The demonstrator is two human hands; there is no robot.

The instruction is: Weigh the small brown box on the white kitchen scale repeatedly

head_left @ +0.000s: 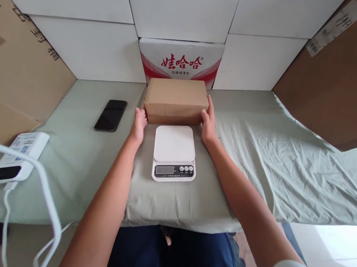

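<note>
Two hands pressed on the ends of a brown box [174, 100], one at each side. The left hand [138, 124] lay flat against the box's near left corner, fingers together and pointing away from the person. The right hand [209, 122] was laid open along the right end, fingers stretched up its side and thumb toward the near edge. Neither hand pinched anything; both simply bore on the cardboard from opposite sides.

The box sat between the hands on a pale green cloth [261, 164], lying flat, its long side across the view. Just behind it, beyond the fingertips, a white carton [180, 59] with red characters stood upright against the white wall.

Just nearer than the hands, between the two wrists, stood a white scale [174, 152], its platform bare, its display and buttons facing the person. It was close to the box; whether they touched I could not tell.

Well to the left of the left hand lay a black phone [111, 115], face up. Nearer and farther left was a white charger [19, 157] with a white cable [43, 193] curving out from it.
</note>
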